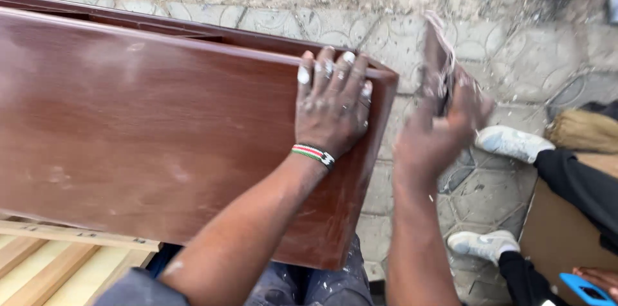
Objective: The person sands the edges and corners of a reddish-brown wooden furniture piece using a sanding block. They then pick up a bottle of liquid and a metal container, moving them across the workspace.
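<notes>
Now we are pressing our left hand [331, 105], fingers spread flat, on the reddish-brown board [161, 126] near its end, while our right hand [438, 132] is gripping blurred sandpaper [440, 55] just beyond the edge; dusty patches suggest sanding is partly done.
</notes>
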